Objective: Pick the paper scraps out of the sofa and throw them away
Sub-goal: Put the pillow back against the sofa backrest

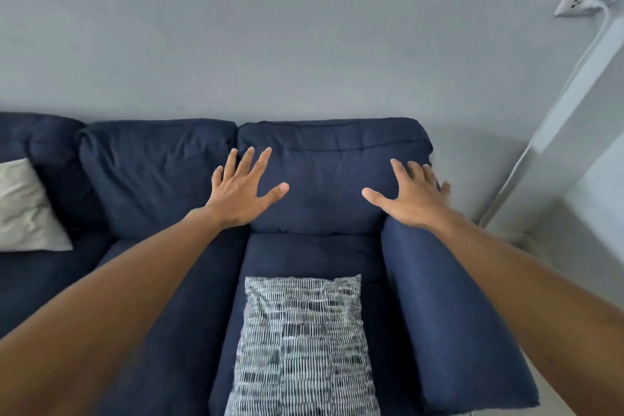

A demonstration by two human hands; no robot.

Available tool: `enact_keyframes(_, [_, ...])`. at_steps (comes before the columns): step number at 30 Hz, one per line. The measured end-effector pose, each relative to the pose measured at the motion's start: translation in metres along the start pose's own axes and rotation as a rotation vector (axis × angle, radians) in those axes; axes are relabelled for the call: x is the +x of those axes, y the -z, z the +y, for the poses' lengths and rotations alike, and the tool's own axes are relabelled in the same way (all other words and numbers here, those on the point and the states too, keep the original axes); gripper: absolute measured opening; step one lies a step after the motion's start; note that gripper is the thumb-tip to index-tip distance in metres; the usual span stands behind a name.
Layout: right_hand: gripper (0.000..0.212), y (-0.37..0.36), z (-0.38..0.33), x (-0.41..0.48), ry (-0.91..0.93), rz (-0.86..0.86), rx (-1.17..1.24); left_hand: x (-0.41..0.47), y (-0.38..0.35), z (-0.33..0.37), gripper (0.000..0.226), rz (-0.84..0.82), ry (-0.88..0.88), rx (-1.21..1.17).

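A dark blue sofa [152, 172] fills the lower half of the view. Both my arms reach out toward its right back cushion [324, 162]. My left hand [241, 191] is spread open over the cushion's left edge, holding nothing. My right hand [412, 194] is spread open at the cushion's right edge, above the armrest [449, 307], its fingertips past the cushion's side. No paper scraps show anywhere on the sofa.
A patterned grey-and-white pillow [300, 344] lies on the right seat. A cream pillow [23, 209] leans at the far left. A grey wall rises behind the sofa. A wall socket [574, 3] with a white cable sits at the upper right.
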State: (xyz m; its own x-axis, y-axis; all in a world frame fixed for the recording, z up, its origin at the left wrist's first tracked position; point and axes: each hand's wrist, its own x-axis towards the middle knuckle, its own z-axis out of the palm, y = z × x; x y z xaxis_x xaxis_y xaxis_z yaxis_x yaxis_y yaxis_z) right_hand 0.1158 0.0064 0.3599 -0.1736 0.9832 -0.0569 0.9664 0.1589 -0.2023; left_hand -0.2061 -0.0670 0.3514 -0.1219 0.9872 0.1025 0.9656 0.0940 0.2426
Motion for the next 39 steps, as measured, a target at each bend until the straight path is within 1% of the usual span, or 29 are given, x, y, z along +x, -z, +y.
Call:
enact_keyframes(5, [0.109, -0.025, -0.02, 0.009, 0.045, -0.044, 0.012, -0.015, -0.012, -0.029, 0.087, -0.009, 0.068, -0.008])
enact_keyframes(11, [0.108, -0.076, -0.023, 0.01, 0.045, -0.108, 0.014, -0.028, -0.057, -0.049, 0.087, -0.055, 0.1, -0.04])
enact_keyframes(18, [0.107, -0.164, -0.011, 0.007, -0.002, -0.192, 0.009, -0.044, -0.134, -0.072, 0.085, -0.148, 0.138, -0.062])
enact_keyframes(29, [0.11, -0.326, 0.017, -0.019, -0.056, -0.398, 0.01, -0.087, -0.288, -0.104, 0.089, -0.353, 0.144, -0.081])
enact_keyframes(33, [0.114, -0.374, 0.026, -0.033, -0.066, -0.465, 0.013, -0.107, -0.334, -0.114, 0.088, -0.393, 0.157, -0.102])
enact_keyframes(37, [0.111, -0.407, 0.032, -0.047, -0.1, -0.484, 0.057, -0.121, -0.366, -0.12, 0.088, -0.408, 0.226, -0.147])
enact_keyframes(39, [0.112, -0.415, 0.032, -0.05, -0.147, -0.484, 0.12, -0.128, -0.376, -0.121, 0.088, -0.406, 0.296, -0.231])
